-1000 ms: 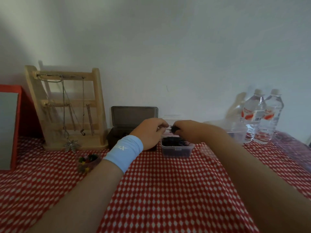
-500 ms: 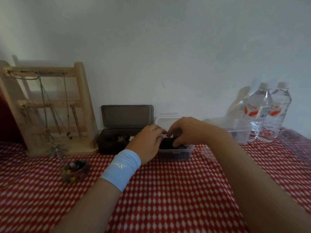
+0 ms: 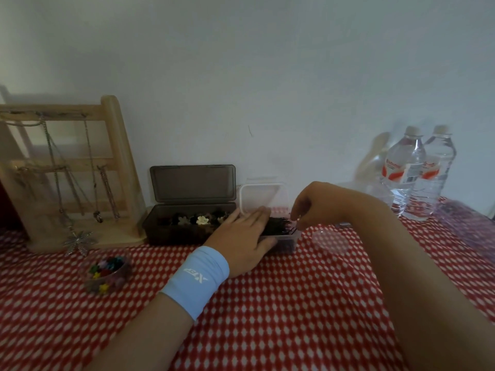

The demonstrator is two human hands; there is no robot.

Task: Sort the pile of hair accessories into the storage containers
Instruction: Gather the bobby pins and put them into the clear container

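A small clear container (image 3: 284,243) stands on the red checked cloth, its lid (image 3: 261,196) hinged up behind it, and it is full of thin black hair accessories (image 3: 278,226). My left hand (image 3: 241,236) lies flat over its left half, thumb along the front wall. My right hand (image 3: 308,207) hovers over the right rim. Its fingertips point down, bunched at the black pieces, and I cannot tell whether they pinch one. To the left, an open dark grey box (image 3: 174,234) holds flower clips (image 3: 202,220).
A round clear tub of small coloured clips (image 3: 107,271) sits at front left. A wooden jewellery stand (image 3: 117,156) with necklaces stands at far left. Two water bottles (image 3: 417,172) and a clear box (image 3: 375,191) are at back right. The wall is close behind.
The dark piece held between both hands above the container went down into it. My left hand has flattened onto the container, and my right hand has lifted to the right rim. The camera moved closer.
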